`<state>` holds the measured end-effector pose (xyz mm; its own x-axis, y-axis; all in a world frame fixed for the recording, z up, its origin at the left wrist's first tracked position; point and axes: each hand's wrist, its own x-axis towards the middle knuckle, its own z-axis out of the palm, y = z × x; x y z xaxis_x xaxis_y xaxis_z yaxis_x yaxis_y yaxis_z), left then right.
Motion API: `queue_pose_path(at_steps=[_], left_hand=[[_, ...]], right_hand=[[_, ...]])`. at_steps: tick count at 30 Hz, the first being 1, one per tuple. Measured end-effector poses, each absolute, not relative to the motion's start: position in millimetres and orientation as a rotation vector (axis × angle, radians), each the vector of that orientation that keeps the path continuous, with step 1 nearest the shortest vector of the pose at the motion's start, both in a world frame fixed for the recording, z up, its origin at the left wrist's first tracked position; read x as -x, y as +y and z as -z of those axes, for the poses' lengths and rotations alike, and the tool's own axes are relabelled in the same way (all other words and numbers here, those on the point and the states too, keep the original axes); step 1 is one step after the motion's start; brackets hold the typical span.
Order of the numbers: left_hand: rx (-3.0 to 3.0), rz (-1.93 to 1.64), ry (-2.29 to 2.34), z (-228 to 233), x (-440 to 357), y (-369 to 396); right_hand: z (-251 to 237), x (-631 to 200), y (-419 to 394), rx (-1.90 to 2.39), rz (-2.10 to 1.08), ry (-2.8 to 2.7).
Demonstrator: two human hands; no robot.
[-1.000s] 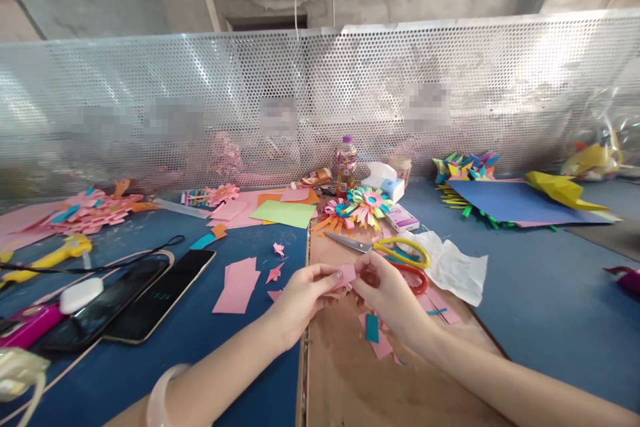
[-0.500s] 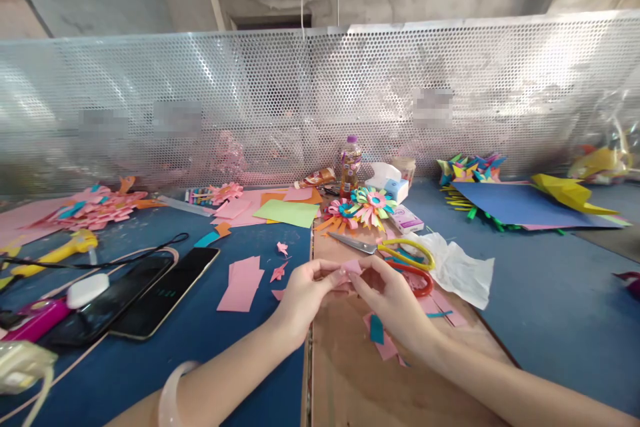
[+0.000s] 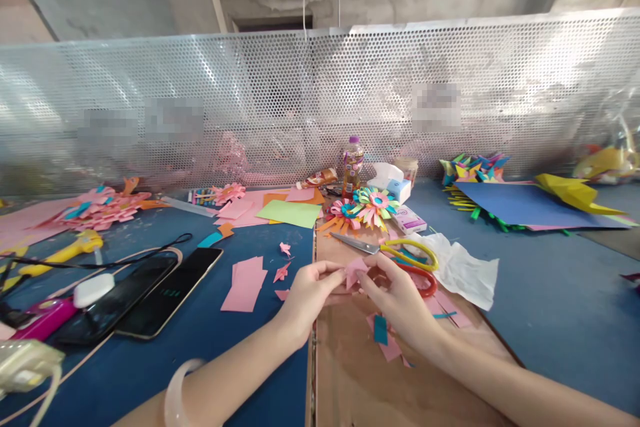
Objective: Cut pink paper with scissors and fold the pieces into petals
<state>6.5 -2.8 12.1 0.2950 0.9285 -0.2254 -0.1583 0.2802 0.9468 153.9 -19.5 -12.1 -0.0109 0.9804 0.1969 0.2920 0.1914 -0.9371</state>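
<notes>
My left hand [image 3: 306, 295] and my right hand [image 3: 400, 297] meet over the seam between the blue table and a brown board [image 3: 360, 373]. Together they pinch a small pink paper piece [image 3: 355, 269], folded to a point, just above the board. Yellow-handled scissors [image 3: 395, 250] lie right behind my right hand, beside a red ring. A teal paper scrap [image 3: 381, 329] on pink offcuts lies under my right wrist. A stack of pink paper strips [image 3: 245, 282] lies left of my left hand.
Two phones [image 3: 145, 290] and cables lie at the left. Paper flowers [image 3: 367, 205], a bottle [image 3: 352, 165], a green sheet [image 3: 290, 213] and tissue [image 3: 463, 270] stand behind. A blue sheet [image 3: 520, 203] and folded shapes lie at the right. A perforated metal screen [image 3: 320, 100] closes the back.
The pink piece has been folded from a flat rectangle into a pointed shape between my fingers. Both hands stay in about the same spot; the view shifted slightly.
</notes>
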Motion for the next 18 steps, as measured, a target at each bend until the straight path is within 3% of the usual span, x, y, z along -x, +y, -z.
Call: queue_pose_path(at_steps=[18], left_hand=[[-1.231, -0.922, 1.013, -10.2, -5.3, -0.5]], right_hand=[[6.9, -153.5, -24.2, 1.205, -0.727, -1.655]])
